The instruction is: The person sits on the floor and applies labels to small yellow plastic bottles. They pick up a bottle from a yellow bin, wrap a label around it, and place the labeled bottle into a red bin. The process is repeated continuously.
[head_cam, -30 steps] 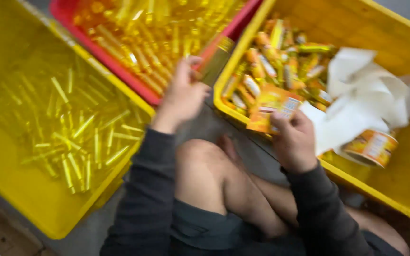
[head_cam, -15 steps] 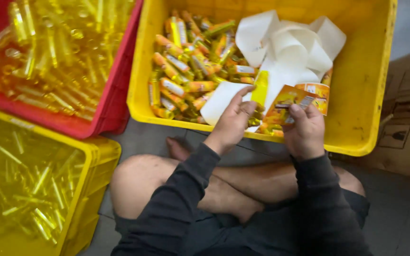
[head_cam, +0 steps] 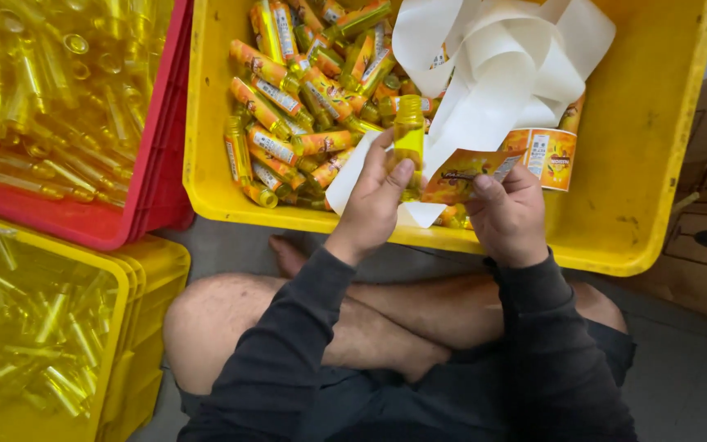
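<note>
Your left hand (head_cam: 374, 205) is closed around a small yellow bottle (head_cam: 408, 139), held upright over the front edge of the yellow crate (head_cam: 640, 188). Your right hand (head_cam: 507, 214) pinches an orange label (head_cam: 461, 176) just beside the bottle. Labelled bottles (head_cam: 296, 106) fill the crate behind; white backing paper (head_cam: 501, 65) hides some of them.

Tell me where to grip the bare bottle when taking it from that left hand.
Grip the bottle at its upper body and neck, coming from above. It stands about upright, and the left hand covers its lower half, so only the top is free. The label in the right hand crowds the right side.
</note>
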